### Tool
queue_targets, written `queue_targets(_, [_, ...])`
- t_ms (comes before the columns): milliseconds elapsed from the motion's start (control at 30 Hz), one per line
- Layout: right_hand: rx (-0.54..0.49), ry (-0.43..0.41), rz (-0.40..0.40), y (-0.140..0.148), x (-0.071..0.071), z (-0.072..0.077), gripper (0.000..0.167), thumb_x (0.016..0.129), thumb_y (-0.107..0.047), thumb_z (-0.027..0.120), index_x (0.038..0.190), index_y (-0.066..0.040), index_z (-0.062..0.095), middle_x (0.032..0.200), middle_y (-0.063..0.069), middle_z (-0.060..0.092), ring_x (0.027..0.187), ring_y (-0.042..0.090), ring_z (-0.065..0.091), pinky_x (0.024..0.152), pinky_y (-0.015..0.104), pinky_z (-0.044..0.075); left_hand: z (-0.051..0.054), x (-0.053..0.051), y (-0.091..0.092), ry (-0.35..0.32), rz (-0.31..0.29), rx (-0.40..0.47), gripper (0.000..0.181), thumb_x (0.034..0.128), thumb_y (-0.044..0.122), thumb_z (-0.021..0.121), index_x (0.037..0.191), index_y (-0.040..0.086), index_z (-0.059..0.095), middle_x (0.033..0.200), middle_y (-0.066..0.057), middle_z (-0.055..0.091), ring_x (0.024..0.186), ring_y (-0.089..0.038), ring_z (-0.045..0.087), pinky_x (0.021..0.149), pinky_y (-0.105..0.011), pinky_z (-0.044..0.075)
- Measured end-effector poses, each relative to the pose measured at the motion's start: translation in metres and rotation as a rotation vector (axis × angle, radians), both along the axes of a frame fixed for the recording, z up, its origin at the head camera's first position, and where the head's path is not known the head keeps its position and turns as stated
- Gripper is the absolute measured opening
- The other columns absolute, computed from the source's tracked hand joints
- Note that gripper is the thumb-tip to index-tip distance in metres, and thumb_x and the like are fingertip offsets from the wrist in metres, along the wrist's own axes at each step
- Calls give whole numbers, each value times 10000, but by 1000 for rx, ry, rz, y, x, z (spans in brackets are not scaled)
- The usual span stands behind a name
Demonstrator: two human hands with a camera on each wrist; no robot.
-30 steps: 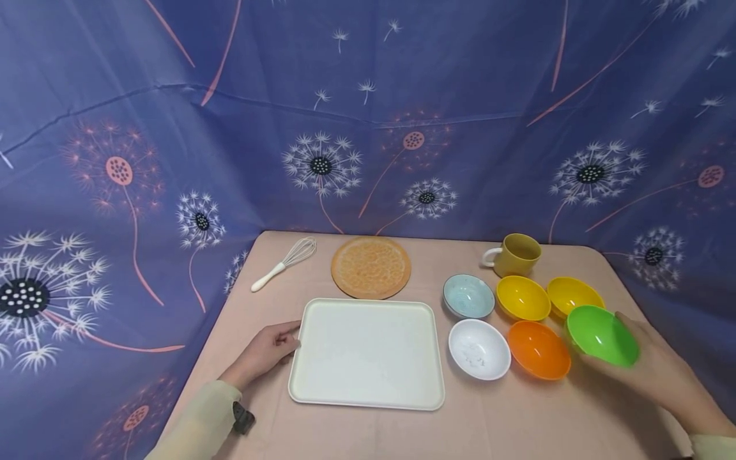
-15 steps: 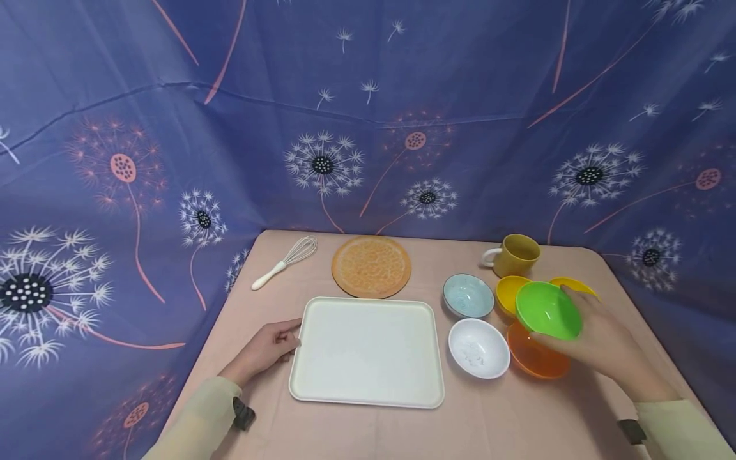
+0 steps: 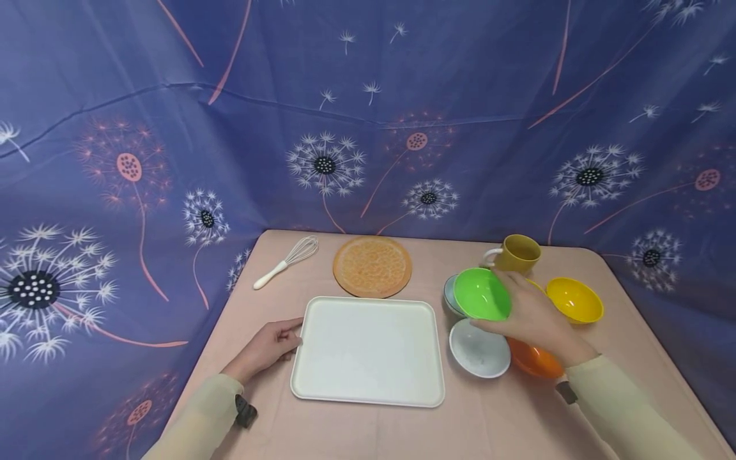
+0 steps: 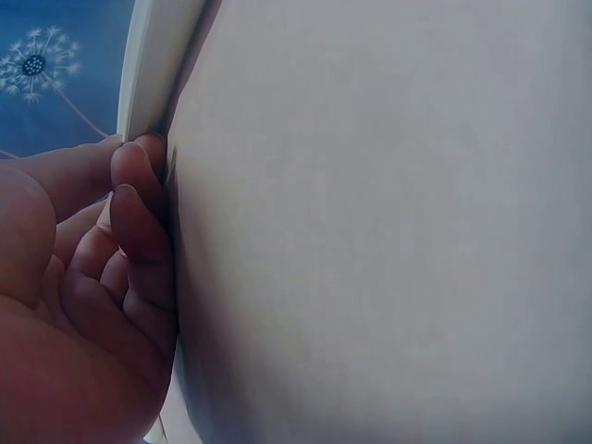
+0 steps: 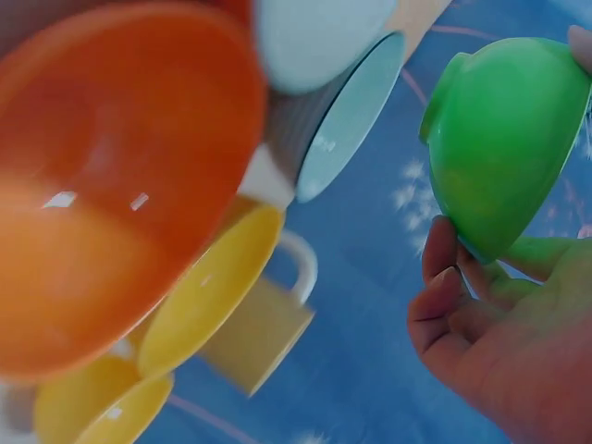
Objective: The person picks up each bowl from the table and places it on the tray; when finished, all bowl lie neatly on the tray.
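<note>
My right hand (image 3: 531, 316) grips a green bowl (image 3: 482, 294) by its side, above the light blue bowl (image 3: 452, 297) and the back of the white bowl (image 3: 480, 350). The right wrist view shows the green bowl (image 5: 504, 129) tilted in that view, with fingers of my right hand (image 5: 504, 324) on its side, clear of the other bowls. At the left edge of a white tray (image 3: 368, 351), my left hand (image 3: 264, 350) pinches the rim. In the left wrist view my left hand (image 4: 92, 268) has its fingertips curled at the tray edge (image 4: 157, 65).
Right of the tray, an orange bowl (image 3: 536, 359) lies partly under my right hand. Behind it are two yellow bowls, one at the right (image 3: 575, 300), and a mustard mug (image 3: 520, 253). A whisk (image 3: 286, 262) and a round orange-brown mat (image 3: 372, 267) lie behind the tray.
My right hand has carried the green bowl leftward, from beside the right yellow bowl, across the orange bowl to above the light blue one. My left hand stays at the tray's edge.
</note>
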State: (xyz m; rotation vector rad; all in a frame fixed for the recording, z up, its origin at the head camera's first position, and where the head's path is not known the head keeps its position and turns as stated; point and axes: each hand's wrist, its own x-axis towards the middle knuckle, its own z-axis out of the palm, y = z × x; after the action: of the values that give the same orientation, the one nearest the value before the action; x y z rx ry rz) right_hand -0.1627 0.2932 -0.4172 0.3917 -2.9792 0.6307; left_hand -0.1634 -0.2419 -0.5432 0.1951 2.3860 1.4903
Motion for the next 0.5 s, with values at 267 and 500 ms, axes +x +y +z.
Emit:
queue_targets(267, [14, 35, 90, -47, -24, -9, 1277, 665, -790, 824, 1578, -7, 396, 1484, 204, 488, 1280, 422, 520, 1024, 659, 423, 1, 1, 1, -14, 13, -2, 554, 1003, 55, 681, 1520, -26, 500, 759, -65, 638, 620, -147, 586, 572, -269, 510])
queue_targets(500, [-6, 24, 144, -93, -38, -20, 1209, 678, -665, 893, 1577, -19, 405, 1442, 193, 524, 1174, 384, 608, 939, 612, 515, 1, 1, 1, -26, 27, -5, 552, 999, 45, 681, 1521, -9, 510, 743, -55, 624, 615, -168, 568, 552, -268, 487])
